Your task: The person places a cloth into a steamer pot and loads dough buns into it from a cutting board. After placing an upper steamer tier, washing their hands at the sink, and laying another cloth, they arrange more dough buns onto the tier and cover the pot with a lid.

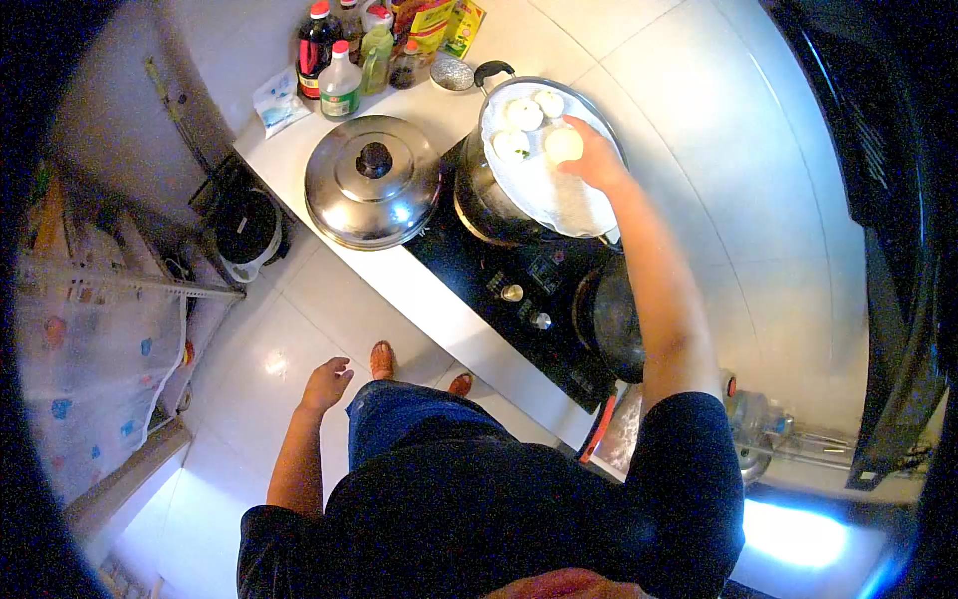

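My right hand [595, 160] reaches over the large steamer pot [479, 205] on the stove, its fingers closed on a pale round bun [564, 145]. How far the bun sits above the white liner [534, 185] I cannot tell. Several other white buns [524, 114] rest on that liner, towards the far left side of the pot. Away from the counter, my left hand [326, 384] hangs over the floor with nothing in it, fingers loosely bent and apart. A domed steel lid [372, 185] with a black knob lies on the counter left of the pot.
Bottles [340, 85] and seasoning packets [431, 28] crowd the counter's back left, beside a small metal bowl [452, 73]. A dark pan [614, 319] occupies the near burner under my right forearm. A black-topped appliance [246, 225] stands low at the left.
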`<state>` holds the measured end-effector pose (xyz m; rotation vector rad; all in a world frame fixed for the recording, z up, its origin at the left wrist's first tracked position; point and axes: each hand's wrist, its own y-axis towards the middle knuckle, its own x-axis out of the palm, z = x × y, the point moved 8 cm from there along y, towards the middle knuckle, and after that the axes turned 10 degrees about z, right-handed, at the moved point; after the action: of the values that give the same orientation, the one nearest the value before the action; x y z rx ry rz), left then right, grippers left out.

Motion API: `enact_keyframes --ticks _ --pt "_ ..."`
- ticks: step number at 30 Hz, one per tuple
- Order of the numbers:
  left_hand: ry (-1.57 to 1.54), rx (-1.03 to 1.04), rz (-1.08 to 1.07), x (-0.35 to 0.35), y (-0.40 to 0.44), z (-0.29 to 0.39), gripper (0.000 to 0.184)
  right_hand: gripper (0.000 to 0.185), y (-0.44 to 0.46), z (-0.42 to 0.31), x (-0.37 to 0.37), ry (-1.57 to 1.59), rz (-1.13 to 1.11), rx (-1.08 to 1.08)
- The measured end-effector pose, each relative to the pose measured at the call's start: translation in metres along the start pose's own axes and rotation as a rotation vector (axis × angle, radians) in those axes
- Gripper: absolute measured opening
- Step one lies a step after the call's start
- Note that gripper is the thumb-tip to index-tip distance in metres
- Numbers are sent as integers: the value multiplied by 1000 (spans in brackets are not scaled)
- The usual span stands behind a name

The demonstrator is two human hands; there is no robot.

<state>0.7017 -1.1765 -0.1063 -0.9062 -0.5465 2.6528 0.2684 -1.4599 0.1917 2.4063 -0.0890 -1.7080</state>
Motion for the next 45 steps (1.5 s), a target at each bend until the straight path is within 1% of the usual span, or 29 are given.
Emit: enact_keyframes --ticks 3,6,8,9,13,15,16,17,18,21,22,23,25,27,28,30,31,33,34,36,37,38,39,40,42,43,44,45 --pt "48 -5 -11 -5 4 5 34 76 -1 1 -7 -12 71 -70" --pt "67 4 -24 -6 9 -4 33 76 -6 4 -28 -5 141 7" --pt "83 36 -24 -4 14 -12 33 74 -20 7 -43 134 145 95" --pt "88 30 -32 -4 15 -11 33 73 -31 9 -51 205 148 141" --pt "129 62 -89 9 25 10 34 70 -104 22 -93 223 225 247" --pt "167 106 -134 20 30 31 34 67 -158 38 -114 289 303 297" --pt "194 132 -160 26 30 48 35 66 -189 46 -125 318 332 358" --pt "222 162 -190 33 29 61 35 65 -223 51 -138 344 366 421" --pt "213 235 -206 44 29 70 36 64 -257 61 -149 368 404 491" --pt "292 354 -259 80 26 106 37 61 -381 114 -156 452 515 748" --pt "339 386 -281 98 29 115 37 62 -422 130 -158 300 577 663" --pt "383 406 -304 112 29 118 37 61 -466 150 -155 145 603 635" --pt "456 432 -320 143 9 130 37 59 -585 205 -141 -77 667 708" --pt "501 428 -309 168 -11 149 37 56 -688 251 -116 205 676 1109" --pt "472 407 -324 182 -24 154 37 53 -733 266 -107 162 678 1164" --pt "454 465 -340 211 -44 153 37 48 -794 282 -98 73 671 1265" --pt "442 492 -341 227 -65 154 36 47 -822 297 -98 93 637 1296" --pt "410 416 -368 247 -89 142 36 47 -824 302 -104 131 553 1343" --pt "385 373 -373 255 -98 135 36 49 -820 328 -97 83 551 1212" --pt "446 375 -332 253 -132 147 36 51 -801 386 -74 -1 545 933" --pt "473 376 -305 253 -145 149 36 54 -780 392 -76 -63 536 826" --pt "423 260 -277 249 -149 128 36 57 -752 392 -79 -121 527 713" --pt "430 243 -256 246 -157 120 36 60 -723 391 -79 -173 524 592" --pt "436 220 -231 239 -168 112 35 64 -703 392 -78 -156 522 461" --pt "432 184 -137 219 -184 88 36 65 -675 396 -67 -287 262 607" --pt "431 145 -93 207 -194 85 36 66 -670 421 -45 -193 218 581" --pt "430 102 -49 196 -206 88 36 68 -656 405 -47 -23 305 315" --pt "430 62 -16 184 -216 88 36 66 -653 435 -18 -99 110 361"
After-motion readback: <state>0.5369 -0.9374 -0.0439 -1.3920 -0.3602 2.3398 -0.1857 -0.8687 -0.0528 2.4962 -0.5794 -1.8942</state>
